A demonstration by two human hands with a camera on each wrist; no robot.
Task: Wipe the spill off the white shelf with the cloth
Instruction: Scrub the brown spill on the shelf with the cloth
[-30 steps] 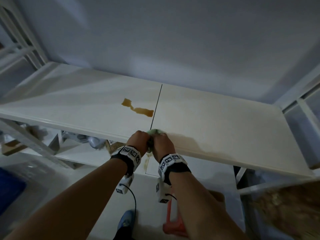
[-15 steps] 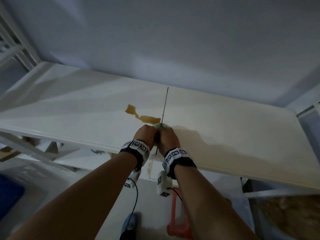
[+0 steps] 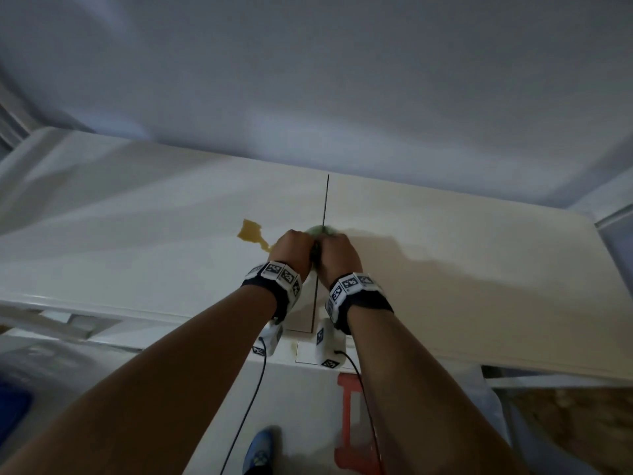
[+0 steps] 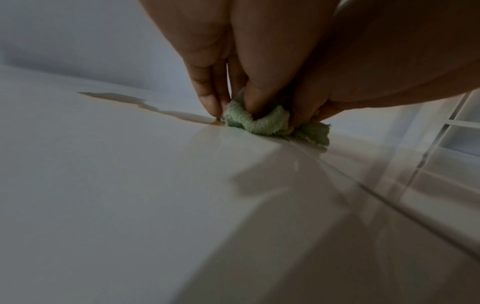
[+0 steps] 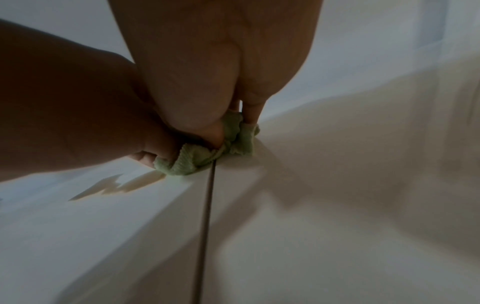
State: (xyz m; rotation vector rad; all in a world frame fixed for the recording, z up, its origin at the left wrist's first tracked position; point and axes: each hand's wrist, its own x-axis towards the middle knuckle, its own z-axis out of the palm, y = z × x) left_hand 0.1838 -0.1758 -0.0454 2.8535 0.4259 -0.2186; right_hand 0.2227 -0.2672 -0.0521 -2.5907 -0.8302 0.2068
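A bunched green cloth point(image 3: 320, 231) lies on the white shelf point(image 3: 462, 269) at the dark seam between its two boards. Both hands grip it side by side, the left hand point(image 3: 294, 250) and the right hand point(image 3: 337, 253). In the left wrist view the cloth point(image 4: 262, 123) is pinched under the fingertips point(image 4: 213, 105) and touches the shelf. In the right wrist view the cloth point(image 5: 207, 154) sits over the seam. A brown spill point(image 3: 251, 233) spreads just left of the cloth; its right end is under the left hand.
A grey wall point(image 3: 308, 80) stands behind the shelf. The seam point(image 3: 325, 200) runs front to back. White frame bars point(image 3: 616, 214) stand at the right end. Below the shelf are a lower board, a red stool point(image 3: 352, 433) and a blue shoe point(image 3: 260, 450).
Both hands have pushed the cloth away from the shelf's front edge along the seam, up to the right end of the spill. The spill's right part is now covered by the left hand.
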